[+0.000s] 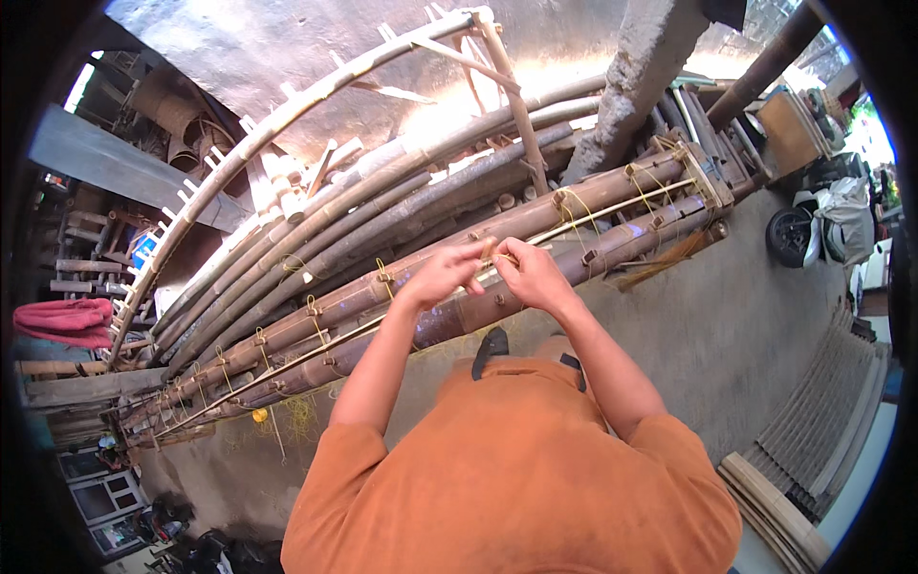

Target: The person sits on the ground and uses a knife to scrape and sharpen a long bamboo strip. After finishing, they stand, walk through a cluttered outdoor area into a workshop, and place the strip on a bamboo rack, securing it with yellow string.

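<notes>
A long frame of brown bamboo poles [382, 292] lies on the concrete floor, its poles bound at several points with thin yellowish ties [572, 206]. A thin pale split strip [612, 209] runs along between two poles. My left hand [442, 274] and my right hand [529, 273] meet over the middle of the frame. Both pinch a thin yellowish tie strand [490, 254] where the strip crosses a pole. The fingers hide the knot itself.
More bamboo poles [402, 182] are stacked behind the frame, with a curved bamboo ladder-like piece [287, 110] over them. A concrete pillar [631, 86] stands at the back. A slatted bamboo mat [813, 421] lies at the right; a scooter [822, 225] is parked beyond it. Red cloth [62, 320] hangs at left.
</notes>
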Motion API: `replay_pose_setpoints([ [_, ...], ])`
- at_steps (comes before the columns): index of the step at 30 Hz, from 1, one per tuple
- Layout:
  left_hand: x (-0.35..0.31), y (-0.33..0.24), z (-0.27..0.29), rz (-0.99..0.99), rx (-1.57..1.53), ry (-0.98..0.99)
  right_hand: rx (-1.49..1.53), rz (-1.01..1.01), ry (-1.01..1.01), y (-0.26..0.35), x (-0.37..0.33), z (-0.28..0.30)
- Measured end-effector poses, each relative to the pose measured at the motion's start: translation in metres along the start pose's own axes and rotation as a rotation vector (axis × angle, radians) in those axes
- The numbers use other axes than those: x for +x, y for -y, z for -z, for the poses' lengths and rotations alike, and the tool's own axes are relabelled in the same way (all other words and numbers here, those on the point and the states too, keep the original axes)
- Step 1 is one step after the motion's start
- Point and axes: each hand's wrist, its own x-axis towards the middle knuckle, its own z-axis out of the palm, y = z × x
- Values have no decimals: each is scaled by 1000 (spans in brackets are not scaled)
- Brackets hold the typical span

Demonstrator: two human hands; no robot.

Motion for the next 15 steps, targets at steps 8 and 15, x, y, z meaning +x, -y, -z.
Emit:
replay_pose_setpoints([
  [8,-31,-79,-37,-527,183,-411,468,227,399,53,-10,54],
  [15,-138,-141,-186,-671,-278,752,931,186,461,132,-85,99],
])
